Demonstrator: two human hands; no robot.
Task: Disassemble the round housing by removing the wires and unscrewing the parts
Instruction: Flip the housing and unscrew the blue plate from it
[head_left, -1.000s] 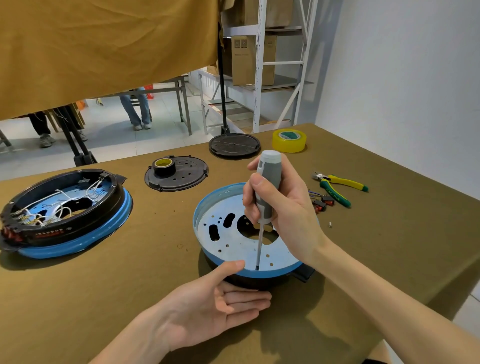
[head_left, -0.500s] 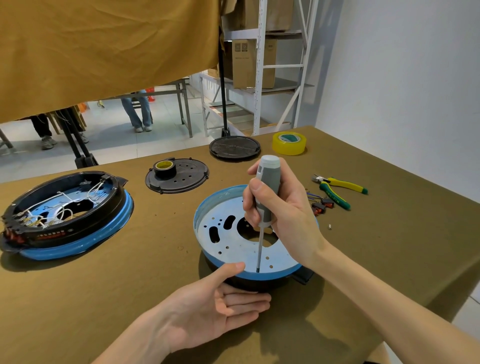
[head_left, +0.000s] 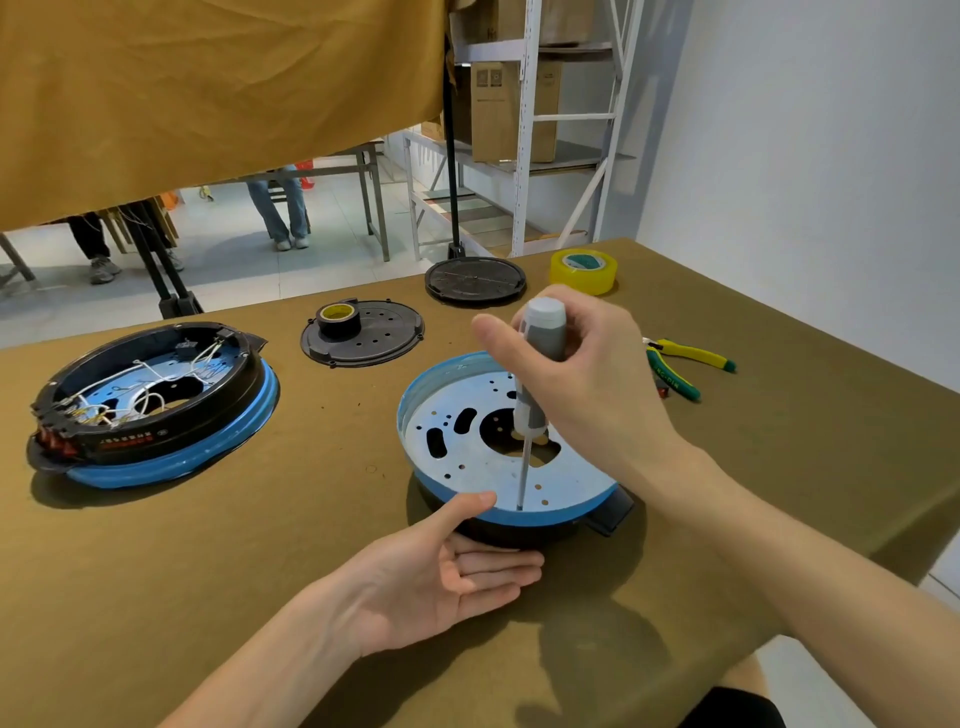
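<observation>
Right hand (head_left: 587, 384): we grip the screwdriver (head_left: 537, 374) upright, its tip on the round housing (head_left: 467, 457) plate.
Left hand (head_left: 436, 577): ours lies relaxed, palm up, thumb touching the housing's blue rim.

We see the round housing (head_left: 483, 457), a perforated metal plate rimmed in blue over a black base, lying flat near the pliers (head_left: 680, 369).

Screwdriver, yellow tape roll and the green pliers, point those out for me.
screwdriver (head_left: 543, 332): head view, on its grey handle.
yellow tape roll (head_left: 583, 275): head view, on its outer yellow side.
green pliers (head_left: 675, 382): head view, on the nearer green handle.
</observation>
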